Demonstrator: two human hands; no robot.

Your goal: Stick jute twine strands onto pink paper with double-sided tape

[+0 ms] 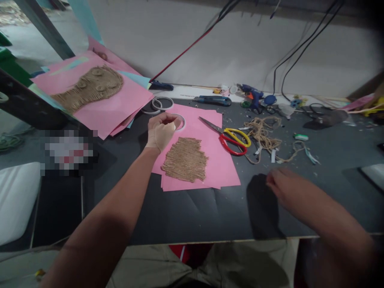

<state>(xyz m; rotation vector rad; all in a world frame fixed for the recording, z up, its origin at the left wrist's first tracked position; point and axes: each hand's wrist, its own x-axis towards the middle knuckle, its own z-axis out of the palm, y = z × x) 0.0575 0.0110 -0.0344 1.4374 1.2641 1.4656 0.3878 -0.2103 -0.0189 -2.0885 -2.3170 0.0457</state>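
Observation:
My left hand (pixel 161 131), with a beige wrap over its palm and wrist, is closed with its fingers at a narrow white roll of tape (pixel 183 123). Below it, a patch of brown twine strips (pixel 186 160) laid side by side rests on pink paper (pixel 223 174). Scissors (pixel 229 138) with one yellow and one red handle lie partly on the paper's right side, blades pointing up-left. Blurred by motion, my right hand (pixel 279 182) hovers over the dark table with curled fingers; whatever they may hold is hidden.
A twine-covered shape (pixel 93 84) lies on stacked pink sheets at left. Two tape rolls (pixel 163 104), a utility knife (pixel 213 100) and a blue glue gun (pixel 253 96) sit toward the back. Tangled twine (pixel 264 132) is right of the scissors. Cables (pixel 283 68) hang down the wall.

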